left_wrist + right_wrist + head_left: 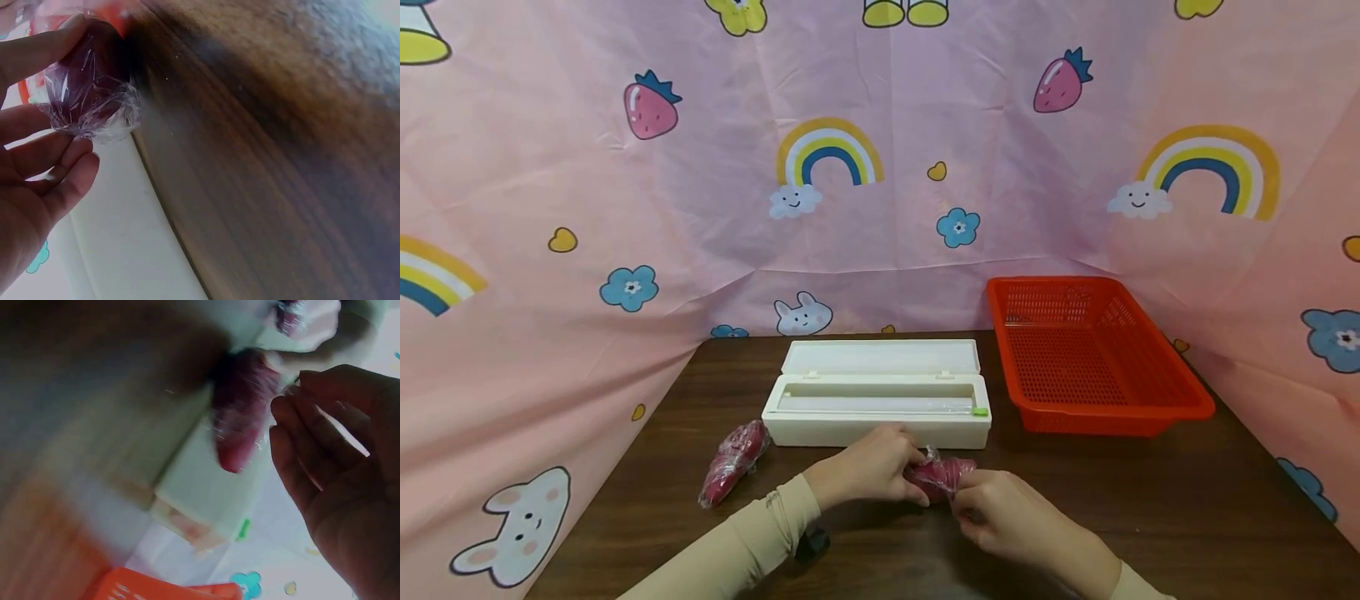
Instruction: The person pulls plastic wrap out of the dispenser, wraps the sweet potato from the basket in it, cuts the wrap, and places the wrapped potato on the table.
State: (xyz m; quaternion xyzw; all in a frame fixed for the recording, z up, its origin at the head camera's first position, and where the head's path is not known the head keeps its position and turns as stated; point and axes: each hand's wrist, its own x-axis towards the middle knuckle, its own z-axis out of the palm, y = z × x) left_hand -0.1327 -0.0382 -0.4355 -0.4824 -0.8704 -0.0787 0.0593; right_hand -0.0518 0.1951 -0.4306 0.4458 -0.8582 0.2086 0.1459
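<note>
A reddish-purple, tapered sweet potato (936, 477) wrapped in cling film is held just above the table, in front of the white box. My left hand (880, 468) grips one end of it, thumb on one side and fingers on the other. In the left wrist view, the crinkled cling film (115, 112) bunches around its rounded end. My right hand (1011, 517) is at its other side, thumb and forefinger pinching a bit of the film; the right wrist view shows these fingertips (306, 381) close together beside the sweet potato (240, 415).
Behind the hands stands a white cling film box (880, 429), lid raised, with a roll inside and a green slider at its right end. Another wrapped sweet potato (733, 462) lies at the left. A red plastic basket (1022, 400) is at the back right. A patterned cloth hangs behind.
</note>
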